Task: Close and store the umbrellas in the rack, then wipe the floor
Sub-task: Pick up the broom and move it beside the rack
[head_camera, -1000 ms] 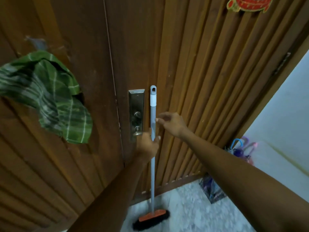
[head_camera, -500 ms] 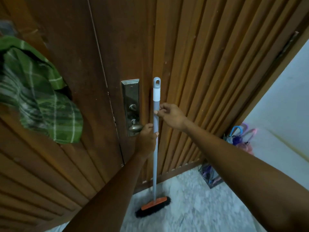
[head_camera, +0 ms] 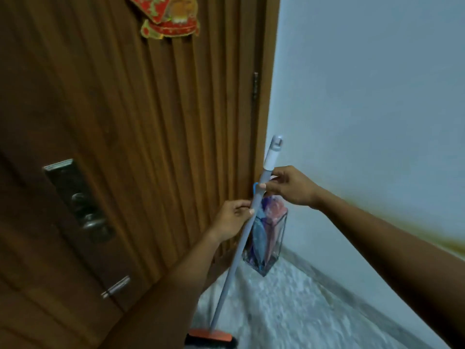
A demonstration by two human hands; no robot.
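left hand [head_camera: 232, 219] and right hand [head_camera: 289, 187] each gripped the broom [head_camera: 235, 263], in front of the rack [head_camera: 283, 235] holding closed umbrellas [head_camera: 259, 235]. it seemed best to keep its head flat, stroking away from the rack.

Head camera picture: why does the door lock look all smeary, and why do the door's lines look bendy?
In the head view, the lock plate and the floor are smeared, probably by camera motion. Also in the head view, the wide lens tilts and curves the door slats. The light is dim and flat, with no glare. The left hand and right hand on the broom handle look sharper.
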